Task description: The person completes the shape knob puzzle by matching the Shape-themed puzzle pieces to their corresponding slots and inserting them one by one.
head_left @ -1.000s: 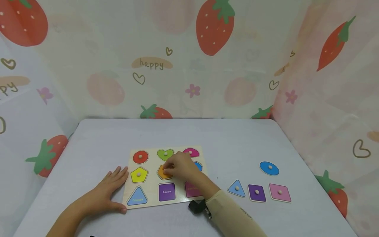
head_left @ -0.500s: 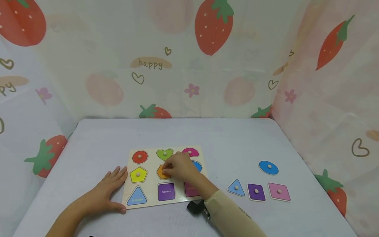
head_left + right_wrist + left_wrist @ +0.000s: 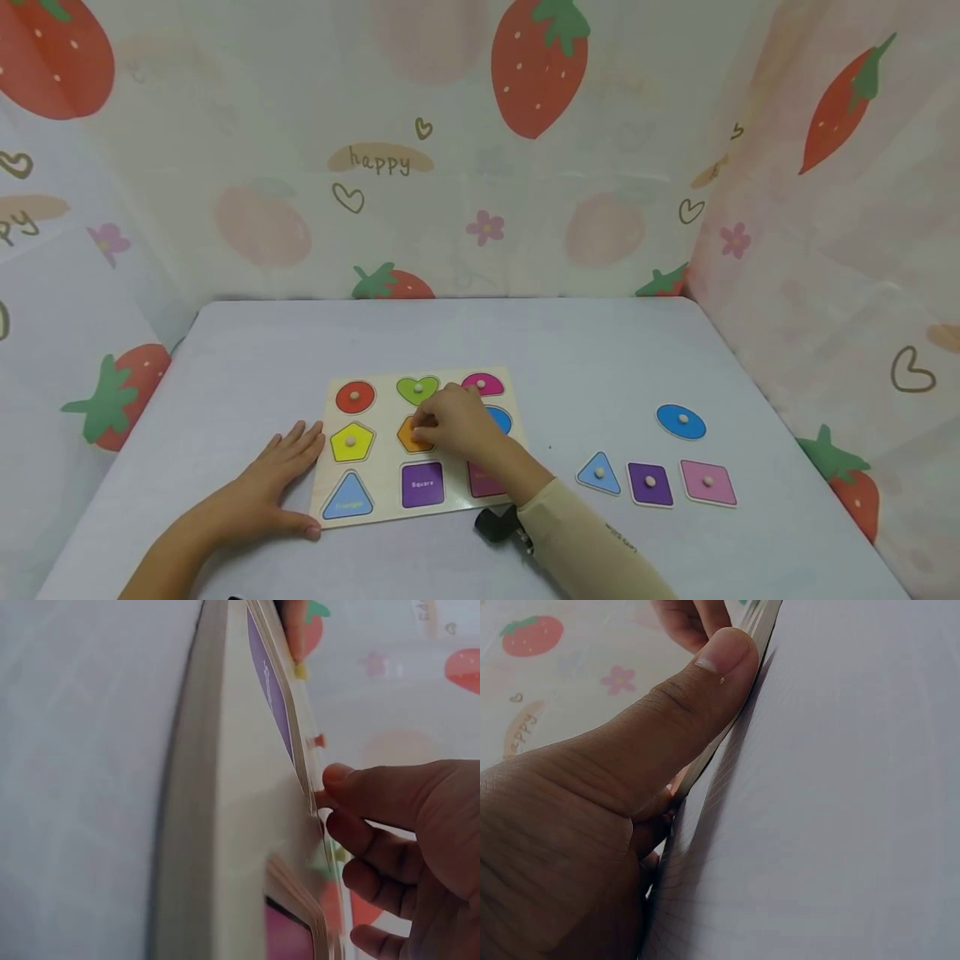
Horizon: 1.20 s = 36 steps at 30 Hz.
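Observation:
In the head view a pale wooden shape-puzzle board [image 3: 385, 475] lies on the white table. My left hand [image 3: 262, 490] rests flat along its left edge, fingers straight, with the thumb [image 3: 724, 664] against the edge in the left wrist view. Over the middle of the board, my right hand [image 3: 459, 425] pinches the knob [image 3: 322, 799] of the orange hexagon piece [image 3: 406, 435], which sits at its slot. Knobbed red circle [image 3: 364, 402], green heart [image 3: 408, 388], magenta semicircle [image 3: 491, 383] and yellow pentagon [image 3: 362, 450] pieces are in place. Triangle, square, rectangle and oval slots show without knobs, some partly behind my arm.
Right of the board lie a blue oval piece [image 3: 667, 422], a light blue triangle piece [image 3: 589, 478], a purple square piece [image 3: 660, 497] and a pink rectangle piece [image 3: 722, 492]. A black device [image 3: 495, 525] sits at my right wrist. Strawberry-print curtains [image 3: 450, 183] enclose the table.
The view shifts very slightly. Both hands, the board and the loose pieces stay where they were, my right fingers still on the hexagon's knob.

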Tool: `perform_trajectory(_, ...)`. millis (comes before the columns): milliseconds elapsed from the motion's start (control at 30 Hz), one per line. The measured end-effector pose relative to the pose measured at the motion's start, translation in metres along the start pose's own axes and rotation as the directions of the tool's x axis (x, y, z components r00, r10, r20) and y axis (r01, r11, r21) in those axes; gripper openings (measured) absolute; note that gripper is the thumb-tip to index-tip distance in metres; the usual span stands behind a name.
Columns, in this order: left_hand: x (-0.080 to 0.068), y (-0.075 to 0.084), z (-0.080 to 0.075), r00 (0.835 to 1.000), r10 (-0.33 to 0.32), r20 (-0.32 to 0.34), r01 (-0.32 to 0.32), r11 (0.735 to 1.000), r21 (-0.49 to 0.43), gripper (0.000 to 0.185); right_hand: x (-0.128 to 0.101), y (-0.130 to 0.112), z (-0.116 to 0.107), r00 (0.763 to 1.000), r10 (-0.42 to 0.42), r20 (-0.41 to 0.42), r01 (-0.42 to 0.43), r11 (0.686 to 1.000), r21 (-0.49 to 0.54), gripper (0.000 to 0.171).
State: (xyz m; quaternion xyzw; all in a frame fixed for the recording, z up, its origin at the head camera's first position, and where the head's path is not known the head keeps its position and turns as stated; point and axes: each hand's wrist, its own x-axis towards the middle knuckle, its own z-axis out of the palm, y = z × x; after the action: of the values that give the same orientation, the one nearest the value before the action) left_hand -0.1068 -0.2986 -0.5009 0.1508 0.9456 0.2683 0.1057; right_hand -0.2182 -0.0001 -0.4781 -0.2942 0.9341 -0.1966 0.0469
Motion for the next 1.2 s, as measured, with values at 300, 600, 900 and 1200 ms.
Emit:
perform_trajectory(300,0.001,0.002,0.0,1.0,0.005,0.001,-0.005,1.0,-0.01,0.132,-0.007,-0.002,-0.016,0.996,-0.082,0.026,0.082,0.996,-0.024,0.014)
perform_trajectory(600,0.003,0.0,0.001,1.0,-0.005,0.006,0.005,1.0,-0.005,0.132,-0.025,0.017,-0.043,0.988,-0.148,-0.042,0.144,0.986,-0.083,0.012)
perform_trajectory(900,0.003,0.0,0.002,1.0,-0.002,0.005,0.002,1.0,-0.007,0.132,-0.046,0.049,-0.073,0.981,-0.133,-0.138,0.125,0.99,-0.062,0.018)
perform_trajectory(1200,0.002,0.0,0.0,1.0,-0.006,0.014,0.006,1.0,-0.004,0.132,-0.08,0.09,-0.102,0.95,-0.142,-0.279,0.122,0.989,-0.087,0.018)
